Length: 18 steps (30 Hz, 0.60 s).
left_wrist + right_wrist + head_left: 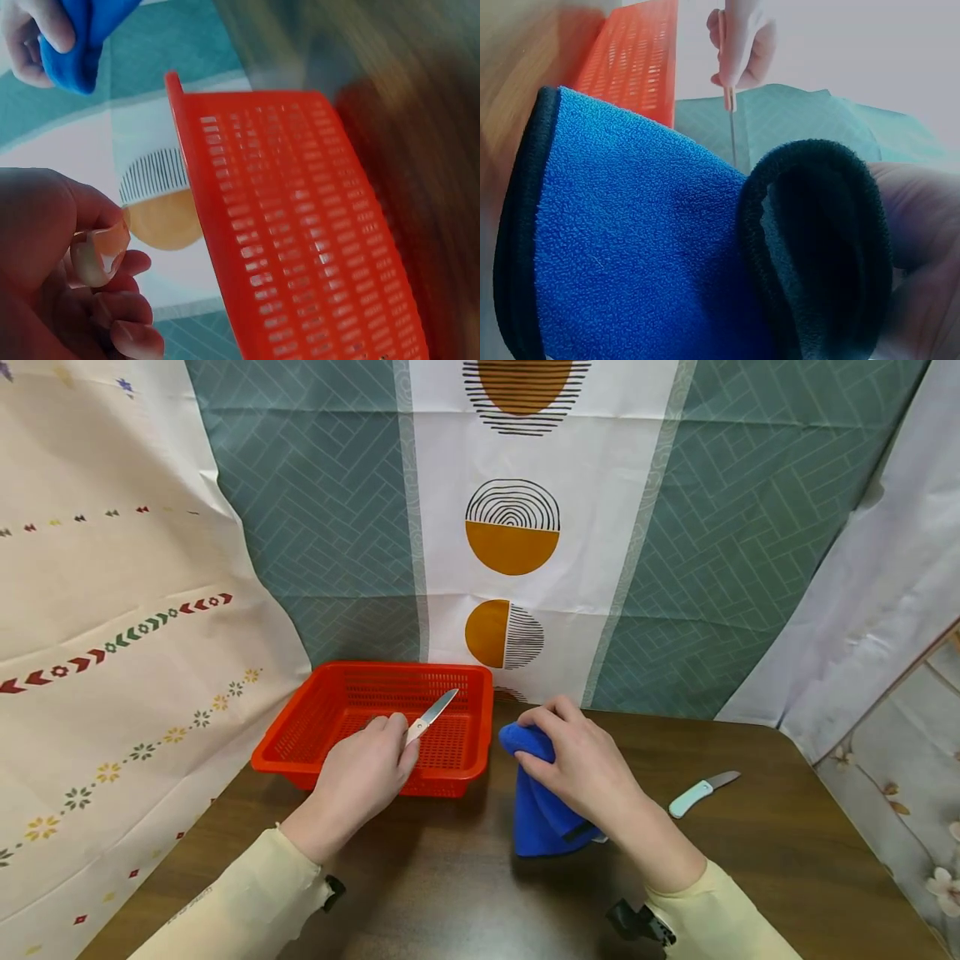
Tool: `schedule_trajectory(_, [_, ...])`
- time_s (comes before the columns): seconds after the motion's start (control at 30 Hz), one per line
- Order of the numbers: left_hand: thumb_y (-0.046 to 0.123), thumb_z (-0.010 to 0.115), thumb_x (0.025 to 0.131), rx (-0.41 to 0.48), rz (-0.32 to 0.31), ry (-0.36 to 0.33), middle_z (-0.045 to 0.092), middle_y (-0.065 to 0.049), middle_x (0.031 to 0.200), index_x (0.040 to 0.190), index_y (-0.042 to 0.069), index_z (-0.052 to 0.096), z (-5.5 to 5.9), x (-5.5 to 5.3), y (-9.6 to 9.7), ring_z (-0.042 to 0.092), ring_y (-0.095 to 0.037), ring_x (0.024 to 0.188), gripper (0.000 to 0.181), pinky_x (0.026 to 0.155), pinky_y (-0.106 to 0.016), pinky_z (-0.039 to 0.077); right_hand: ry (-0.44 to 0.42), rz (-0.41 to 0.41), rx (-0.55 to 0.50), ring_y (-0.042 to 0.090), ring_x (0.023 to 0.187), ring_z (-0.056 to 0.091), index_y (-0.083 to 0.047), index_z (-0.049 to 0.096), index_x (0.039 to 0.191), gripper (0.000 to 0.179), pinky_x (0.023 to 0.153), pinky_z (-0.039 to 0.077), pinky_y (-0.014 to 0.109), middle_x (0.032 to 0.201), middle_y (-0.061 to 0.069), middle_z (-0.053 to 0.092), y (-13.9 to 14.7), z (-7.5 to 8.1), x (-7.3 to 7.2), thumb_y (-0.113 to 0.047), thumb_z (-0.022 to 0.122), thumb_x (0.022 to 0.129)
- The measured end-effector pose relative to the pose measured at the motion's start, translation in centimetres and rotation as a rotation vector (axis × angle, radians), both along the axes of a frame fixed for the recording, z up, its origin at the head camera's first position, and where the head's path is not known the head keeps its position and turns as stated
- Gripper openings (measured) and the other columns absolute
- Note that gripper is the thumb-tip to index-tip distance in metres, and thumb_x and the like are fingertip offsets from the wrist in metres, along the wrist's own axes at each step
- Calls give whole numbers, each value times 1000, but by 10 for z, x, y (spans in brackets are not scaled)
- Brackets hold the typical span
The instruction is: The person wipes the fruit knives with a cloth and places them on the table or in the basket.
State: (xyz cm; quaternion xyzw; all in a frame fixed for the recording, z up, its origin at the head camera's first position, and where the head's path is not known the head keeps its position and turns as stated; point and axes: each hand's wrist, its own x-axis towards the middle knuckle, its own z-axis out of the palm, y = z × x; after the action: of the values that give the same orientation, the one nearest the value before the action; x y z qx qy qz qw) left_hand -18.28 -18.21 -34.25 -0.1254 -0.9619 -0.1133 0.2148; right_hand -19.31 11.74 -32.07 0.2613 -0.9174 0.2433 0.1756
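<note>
The left hand is gripping a pale-handled knife, its open blade pointing toward the table's far edge and slanting right, over the red basket. The basket is sitting at the far left corner of the table. The right hand is pinching the top of a blue cloth with dark edging, just right of the basket. Of the 2 knives, the mint-handled knife is lying toward the table's right edge, blade open. Patterned fabric is hanging behind the far edge.
</note>
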Motion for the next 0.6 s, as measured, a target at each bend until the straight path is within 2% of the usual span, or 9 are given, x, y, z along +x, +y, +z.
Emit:
schedule_trajectory(0.07, [15, 72, 100, 17, 12, -35, 46, -3, 71, 89, 11, 53, 1, -5, -4, 43, -19, 54, 22, 47, -34, 39, -5, 9, 2, 29, 100, 70, -18, 75, 128, 35, 86, 61, 51, 120, 6, 62, -4, 0, -1, -24, 87, 96])
schedule_trajectory(0.17, [14, 70, 100, 25, 24, -51, 47, -2, 69, 87, 11, 53, 2, -12, -11, 43, -20, 54, 21, 47, -35, 39, -16, 19, 8, 29, 101, 69, -18, 74, 129, 35, 88, 61, 51, 122, 7, 62, -11, 0, -2, -26, 86, 96])
schedule_trajectory(0.3, [14, 68, 100, 0, 41, -53, 47, -3, 67, 87, 10, 53, 1, -22, -19, 44, -21, 53, 21, 47, -35, 40, -26, 23, 18, 29, 101, 69, -19, 75, 129, 35, 87, 60, 51, 122, 8, 62, -17, 1, -5, -27, 86, 97])
schedule_trajectory(0.6, [20, 69, 102, -57, 97, -145, 52, -5, 66, 93, 7, 55, -2, -41, -32, 50, -24, 54, 21, 49, -39, 47, -41, 51, 14, 26, 102, 70, -20, 75, 129, 36, 87, 61, 48, 122, 4, 62, -29, -4, -6, -26, 87, 96])
